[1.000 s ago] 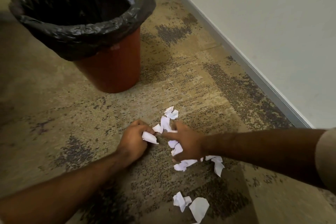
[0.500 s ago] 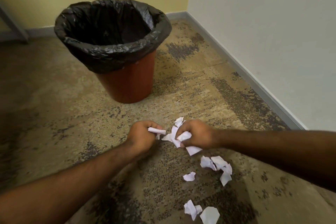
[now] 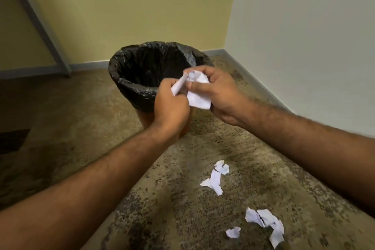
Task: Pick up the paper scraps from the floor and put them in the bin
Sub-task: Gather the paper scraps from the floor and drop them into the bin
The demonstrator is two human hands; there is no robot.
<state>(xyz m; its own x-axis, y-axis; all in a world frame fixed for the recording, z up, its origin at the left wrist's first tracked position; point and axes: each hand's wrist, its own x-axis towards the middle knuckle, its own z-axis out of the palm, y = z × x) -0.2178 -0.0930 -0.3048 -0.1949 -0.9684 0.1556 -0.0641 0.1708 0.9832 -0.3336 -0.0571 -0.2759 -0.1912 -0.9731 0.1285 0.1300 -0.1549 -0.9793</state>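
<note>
An orange bin (image 3: 146, 122) lined with a black bag (image 3: 129, 85) stands on the carpet in the room's corner. My left hand (image 3: 169, 107) and my right hand (image 3: 221, 95) are raised side by side at the bin's near rim. Each is closed on white paper scraps: a folded piece (image 3: 178, 87) in the left, a crumpled wad (image 3: 197, 95) in the right. On the floor below lie more white scraps, one cluster (image 3: 216, 178) in the middle and another cluster (image 3: 265, 223) nearer me on the right.
A white wall (image 3: 304, 36) with a grey baseboard runs along the right. Behind the bin is a yellow wall (image 3: 132, 10). A grey slanted post (image 3: 38, 22) meets the floor at the back left. Patterned brown carpet (image 3: 77, 111) covers the floor.
Both hands have lifted from the floor up to the bin's near rim, carrying the gathered scraps. The view has tilted upward, and several scraps stay on the carpet.
</note>
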